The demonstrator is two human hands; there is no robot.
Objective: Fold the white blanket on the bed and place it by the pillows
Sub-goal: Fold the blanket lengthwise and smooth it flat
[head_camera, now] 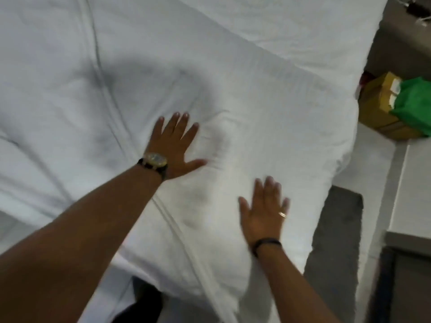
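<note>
The white blanket (268, 141) lies as a thick folded slab at the bed (291, 31) edge. I have my left hand (177, 143) and right hand (263, 213) flat on it, fingers spread, gripping nothing. Smoothing, I judge; next I must grasp it and carry it to the pillows, which are not in view.
</note>
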